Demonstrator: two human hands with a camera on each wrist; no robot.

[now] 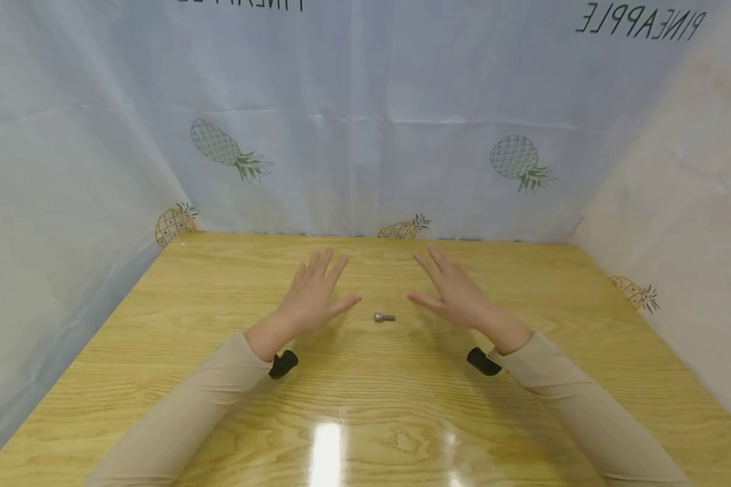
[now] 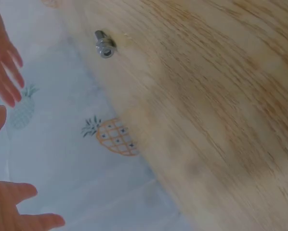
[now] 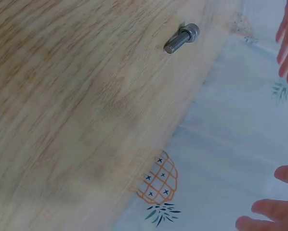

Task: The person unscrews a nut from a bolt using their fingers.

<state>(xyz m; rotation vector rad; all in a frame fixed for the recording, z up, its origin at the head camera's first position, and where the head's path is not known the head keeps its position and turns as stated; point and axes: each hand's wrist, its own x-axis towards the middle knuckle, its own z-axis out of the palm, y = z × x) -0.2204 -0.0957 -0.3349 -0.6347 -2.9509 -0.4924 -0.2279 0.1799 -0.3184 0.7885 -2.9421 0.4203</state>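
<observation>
A small metal socket-head bolt point(image 1: 384, 317) lies on its side on the wooden table, its head toward the left and its threaded shank toward the right. In the left wrist view the hex recess of the bolt point(image 2: 105, 48) faces the camera; the right wrist view shows the threads of the bolt point(image 3: 181, 38). To its left, my left hand point(image 1: 309, 297) is held over the table with fingers spread. On the other side my right hand point(image 1: 459, 294) mirrors it, fingers likewise spread. Neither hand touches the bolt, and both hold nothing.
The wood-grain table point(image 1: 390, 406) reaches back to a pale curtain point(image 1: 353, 169) printed with pineapples. More of this cloth hangs along the left and right sides. Dark wrist-worn devices, one being the left device point(image 1: 283, 364), sit beneath both wrists.
</observation>
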